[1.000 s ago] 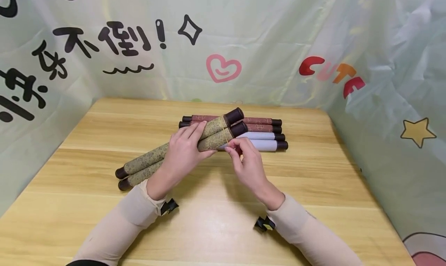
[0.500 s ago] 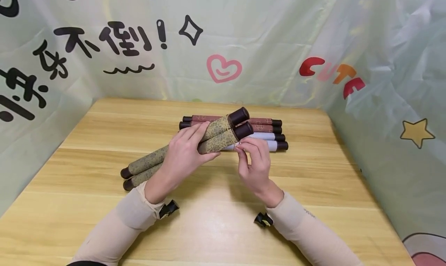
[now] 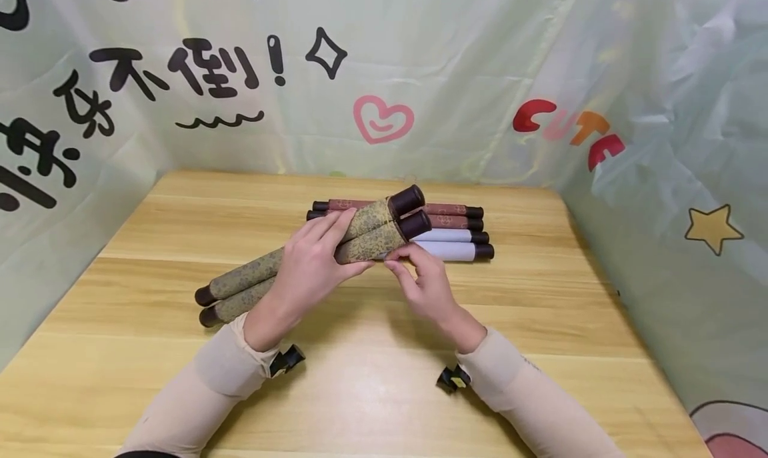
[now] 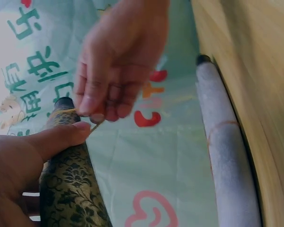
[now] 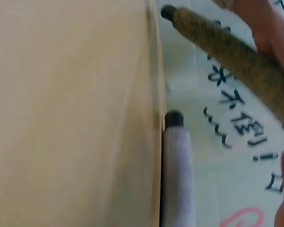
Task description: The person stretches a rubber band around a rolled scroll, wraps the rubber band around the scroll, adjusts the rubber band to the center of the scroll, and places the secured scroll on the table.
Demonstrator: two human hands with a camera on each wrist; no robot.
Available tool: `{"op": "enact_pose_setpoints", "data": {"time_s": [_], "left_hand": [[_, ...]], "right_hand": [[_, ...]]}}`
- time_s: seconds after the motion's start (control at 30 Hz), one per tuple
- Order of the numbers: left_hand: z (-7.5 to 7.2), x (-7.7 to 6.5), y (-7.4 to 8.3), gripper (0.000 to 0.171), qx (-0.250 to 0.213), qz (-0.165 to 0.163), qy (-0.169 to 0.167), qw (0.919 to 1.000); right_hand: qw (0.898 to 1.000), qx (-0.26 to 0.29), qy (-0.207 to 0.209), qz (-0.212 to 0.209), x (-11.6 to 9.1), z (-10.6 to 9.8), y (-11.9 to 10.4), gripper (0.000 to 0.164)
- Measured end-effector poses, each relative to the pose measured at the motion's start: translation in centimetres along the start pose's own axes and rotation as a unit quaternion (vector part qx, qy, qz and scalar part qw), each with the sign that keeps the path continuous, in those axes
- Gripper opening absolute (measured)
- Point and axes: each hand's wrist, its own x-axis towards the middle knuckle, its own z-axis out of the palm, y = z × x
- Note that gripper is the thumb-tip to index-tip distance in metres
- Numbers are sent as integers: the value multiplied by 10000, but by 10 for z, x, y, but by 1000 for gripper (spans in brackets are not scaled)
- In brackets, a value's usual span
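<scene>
My left hand (image 3: 309, 255) grips a pair of rolled scrolls (image 3: 369, 240) lying side by side, olive-gold with a floral pattern and dark end knobs. They are tilted, their right ends raised above the table. By those ends my right hand (image 3: 427, 286) pinches a thin yellow cord (image 4: 66, 111) between thumb and fingertips. In the left wrist view the cord passes round the scroll near its knob, and my left thumb (image 4: 68, 137) presses on the scroll close by. The underside of the pair is hidden.
Behind the held pair, two reddish-brown scrolls (image 3: 451, 210) and two pale lavender scrolls (image 3: 447, 251) lie in a row on the wooden table (image 3: 372, 391). A printed fabric curtain (image 3: 456, 65) stands round the table's back and sides.
My right hand drew the cord end to the right, then came back left beside the scrolls. The held scrolls shifted slightly right and back. My left hand keeps its grip.
</scene>
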Motion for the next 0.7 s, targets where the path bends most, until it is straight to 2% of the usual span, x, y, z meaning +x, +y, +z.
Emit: {"op": "enact_pose_setpoints", "data": {"time_s": [0.07, 0.17, 0.33, 0.43, 0.7], "left_hand": [[1, -1, -1, 85, 203, 54, -99, 9997], [2, -1, -3, 86, 491, 130, -175, 9986], [4, -2, -4, 85, 713, 186, -116, 9972], [6, -3, -4, 84, 800, 275, -153, 9963], [9, -7, -4, 82, 1053, 426, -346, 9929]], "right_hand": [[9998, -186, -50, 30, -1, 1, -4, 12], [9951, -937, 161, -257, 1, 0, -12, 10], [9743, -1920, 801, -865, 8, -8, -20, 11], [9672, -2138, 936, -1004, 12, -15, -20, 12], [9691, -2236, 620, -834, 22, -29, -15, 14]]}}
